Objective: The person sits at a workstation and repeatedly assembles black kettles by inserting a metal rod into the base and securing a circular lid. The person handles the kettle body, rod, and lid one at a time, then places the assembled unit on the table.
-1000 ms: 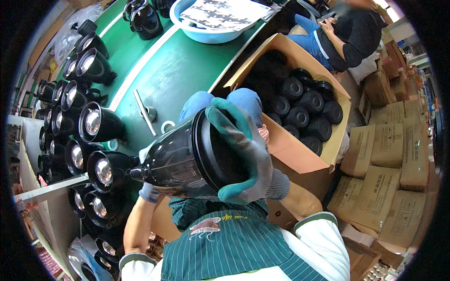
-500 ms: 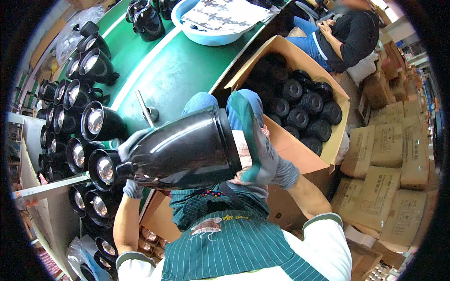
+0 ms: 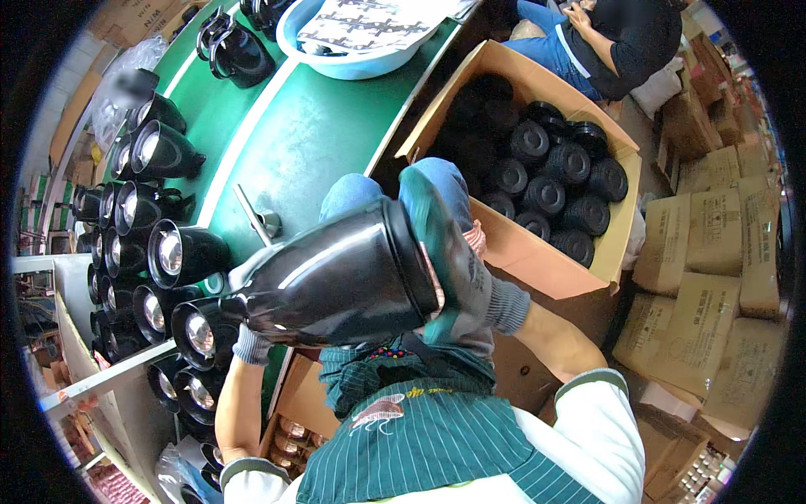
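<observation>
A glossy black vacuum jug (image 3: 336, 269) lies on its side across my lap, its narrow neck to the left and its wide base to the right. My left hand (image 3: 252, 267), in a grey glove, is wrapped round the neck end; most of its fingers are behind the jug. Against the base end, my right hand (image 3: 457, 269), in a grey glove with a green palm, cups the rim with long fingers reaching up over it. Motion blurs that hand somewhat. A strip of pinkish cloth (image 3: 476, 239) shows behind it.
Several black jugs with silvery mouths (image 3: 168, 252) stand at left by the green worktable (image 3: 294, 143). A metal fixture with a rod (image 3: 267, 223) sits on it, and a blue basin (image 3: 369, 67) farther back. Right are an open carton (image 3: 546, 281) of ridged black discs, stacked cartons (image 3: 705, 244) and a seated person (image 3: 630, 50).
My right hand has shifted its fingers over the base rim and is now more blurred. The jug has tilted slightly, still in both hands. The whole view has shifted a little.
</observation>
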A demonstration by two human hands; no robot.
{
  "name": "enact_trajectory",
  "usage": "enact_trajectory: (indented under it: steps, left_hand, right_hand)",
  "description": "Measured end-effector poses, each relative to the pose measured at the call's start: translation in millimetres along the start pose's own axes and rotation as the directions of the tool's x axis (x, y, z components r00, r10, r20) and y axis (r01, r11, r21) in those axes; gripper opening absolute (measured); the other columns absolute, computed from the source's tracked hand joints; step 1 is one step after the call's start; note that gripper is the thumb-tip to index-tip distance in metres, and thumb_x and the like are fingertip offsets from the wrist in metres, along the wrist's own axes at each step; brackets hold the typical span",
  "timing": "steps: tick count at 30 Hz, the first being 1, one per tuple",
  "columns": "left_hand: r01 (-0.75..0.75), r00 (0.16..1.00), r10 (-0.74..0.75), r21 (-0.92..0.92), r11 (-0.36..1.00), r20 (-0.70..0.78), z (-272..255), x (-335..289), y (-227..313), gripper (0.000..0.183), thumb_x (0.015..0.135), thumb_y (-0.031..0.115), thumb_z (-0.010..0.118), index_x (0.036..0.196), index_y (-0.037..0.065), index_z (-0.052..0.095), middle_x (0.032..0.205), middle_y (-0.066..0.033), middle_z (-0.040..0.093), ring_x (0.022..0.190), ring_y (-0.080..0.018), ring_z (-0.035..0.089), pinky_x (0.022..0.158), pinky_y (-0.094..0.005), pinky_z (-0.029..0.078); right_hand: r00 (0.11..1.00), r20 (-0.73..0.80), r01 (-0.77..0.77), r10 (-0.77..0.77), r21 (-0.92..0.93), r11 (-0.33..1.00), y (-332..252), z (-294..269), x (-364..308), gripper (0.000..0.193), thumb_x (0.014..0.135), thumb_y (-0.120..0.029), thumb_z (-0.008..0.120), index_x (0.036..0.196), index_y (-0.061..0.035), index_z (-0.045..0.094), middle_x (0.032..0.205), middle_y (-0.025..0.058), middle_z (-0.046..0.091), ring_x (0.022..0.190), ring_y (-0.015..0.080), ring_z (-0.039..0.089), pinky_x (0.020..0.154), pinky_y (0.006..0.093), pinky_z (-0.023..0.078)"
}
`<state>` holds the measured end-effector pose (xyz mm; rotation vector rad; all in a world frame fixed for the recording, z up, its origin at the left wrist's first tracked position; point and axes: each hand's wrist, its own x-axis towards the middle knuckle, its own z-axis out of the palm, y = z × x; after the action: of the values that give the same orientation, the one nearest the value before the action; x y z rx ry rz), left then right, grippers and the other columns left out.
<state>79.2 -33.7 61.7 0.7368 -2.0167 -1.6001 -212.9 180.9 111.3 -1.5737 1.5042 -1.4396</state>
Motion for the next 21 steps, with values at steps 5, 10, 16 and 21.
enact_trajectory:
  steps: [5,10,16,21]
  left_hand:
    - [-0.334,0.914,0.403,0.468,0.818,-0.053,31.1,43.3,84.6,0.036,0.087,0.016,0.075,0.116,-0.006,0.073,0.108,-0.0161,0.077,0.096,-0.0267,0.076,0.090,-0.0369,0.059]
    - [-0.317,0.911,0.405,0.489,0.813,-0.081,24.3,42.3,68.5,0.032,0.086,0.014,0.075,0.111,-0.005,0.075,0.108,-0.0185,0.077,0.096,-0.0257,0.077,0.090,-0.0356,0.060]
    - [-0.010,0.990,-0.015,-0.173,0.985,-0.140,17.6,-1.5,-20.7,0.046,0.097,0.028,0.067,0.128,-0.005,0.064,0.121,-0.0150,0.071,0.104,-0.0225,0.069,0.093,-0.0341,0.058]
    - [-0.157,0.946,0.179,0.101,0.982,-0.271,54.4,-2.8,55.1,0.038,0.082,0.015,0.080,0.116,-0.003,0.074,0.108,-0.0139,0.077,0.097,-0.0210,0.074,0.089,-0.0335,0.058]
  right_hand:
    - [0.978,-0.211,0.099,-0.011,0.410,0.907,25.5,29.4,-10.9,0.081,0.104,-0.044,0.054,0.163,-0.0001,0.020,0.169,0.0179,0.023,0.154,0.0242,0.029,0.126,0.0361,0.021]
    - [0.992,-0.108,0.120,-0.069,0.596,0.794,47.2,22.0,-18.2,0.072,0.107,-0.024,0.051,0.164,-0.0008,0.014,0.169,0.0157,0.023,0.154,0.0253,0.028,0.128,0.0351,0.018]
    - [0.934,-0.171,0.318,-0.313,0.001,0.948,-23.1,16.3,0.3,0.084,0.103,-0.041,0.057,0.162,0.0047,0.019,0.165,0.0289,0.025,0.153,0.0379,0.028,0.125,0.0439,0.023]
    - [0.930,-0.303,0.332,-0.207,0.458,0.825,43.1,31.2,-43.9,0.054,0.112,-0.020,0.043,0.159,0.0031,0.030,0.162,0.0157,0.038,0.149,0.0251,0.039,0.125,0.0345,0.029]
